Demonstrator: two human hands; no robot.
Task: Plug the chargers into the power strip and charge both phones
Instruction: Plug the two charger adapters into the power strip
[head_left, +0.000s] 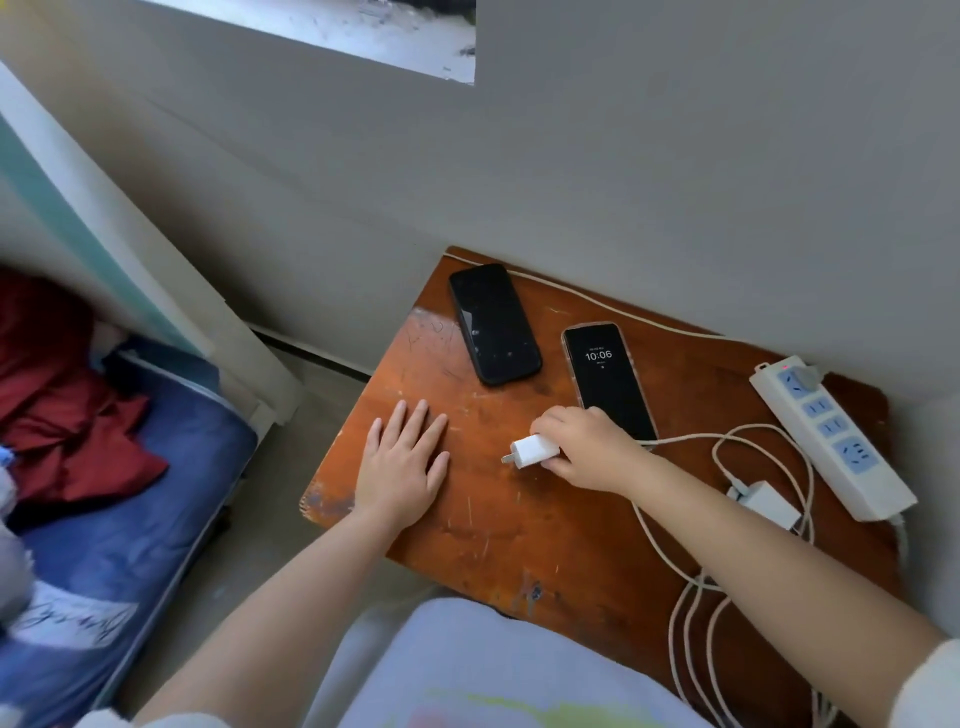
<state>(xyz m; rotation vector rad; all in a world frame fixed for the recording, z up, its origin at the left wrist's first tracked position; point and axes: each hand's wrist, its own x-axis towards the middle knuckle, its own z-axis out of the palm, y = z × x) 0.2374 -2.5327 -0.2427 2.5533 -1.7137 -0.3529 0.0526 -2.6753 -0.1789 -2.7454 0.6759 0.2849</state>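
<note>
On the worn wooden table (519, 519), my right hand (587, 447) grips a white charger (532, 451) with its prongs pointing left. Its white cable (685, 440) runs right and loops down off the table. Behind that hand lies a phone with a lit screen (605, 379) reading 10:06. A dark phone (493, 323) lies farther back left. My left hand (402, 465) rests flat on the table, fingers apart. A white power strip (831, 436) with blue sockets lies at the right edge, its red light on. A second white charger (766, 504) lies beside the strip.
A grey wall stands right behind the table, with the strip's cord (597, 299) running along it. To the left sits a bed with a blue sheet (130, 493) and red cloth (67, 389). My lap in light clothing (493, 670) is at the table's near edge.
</note>
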